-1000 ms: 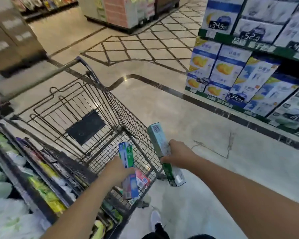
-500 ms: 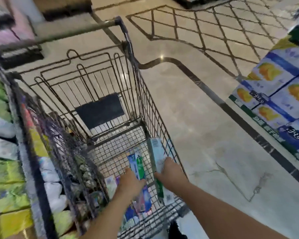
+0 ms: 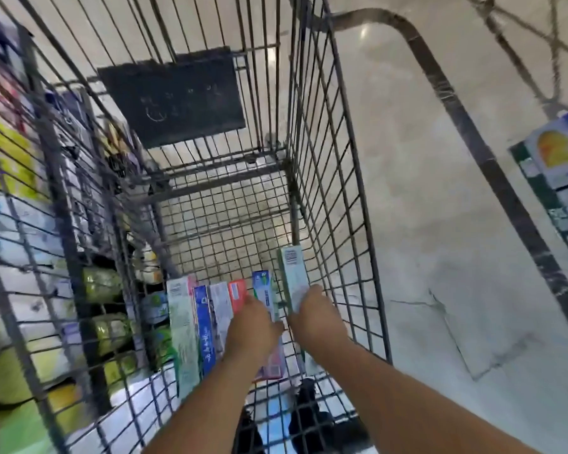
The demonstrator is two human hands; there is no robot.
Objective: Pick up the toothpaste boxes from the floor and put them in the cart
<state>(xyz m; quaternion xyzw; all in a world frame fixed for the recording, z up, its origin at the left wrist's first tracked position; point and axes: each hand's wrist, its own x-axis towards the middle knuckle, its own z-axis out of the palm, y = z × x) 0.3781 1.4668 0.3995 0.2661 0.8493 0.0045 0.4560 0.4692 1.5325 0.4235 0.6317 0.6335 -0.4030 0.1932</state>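
Both grips hold toothpaste boxes low inside the cart (image 3: 338, 178): our right hand (image 3: 317, 317) clasps a pale box (image 3: 293, 273), our left hand (image 3: 254, 326) a blue-green box (image 3: 264, 291). We're placing; next, let go beside the laid row (image 3: 197, 319).

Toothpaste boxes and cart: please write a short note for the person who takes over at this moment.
Left hand: low inside the cart, fingers round a blue-green box, with a pink box under the hand.
Right hand: grips the pale green box beside the cart's right wall.
Done: a row of boxes already lies on the cart floor at the near end, to the left of the hands.
Left: set down and release the boxes in hand. The view does not show whether more boxes are on the shop floor; check.
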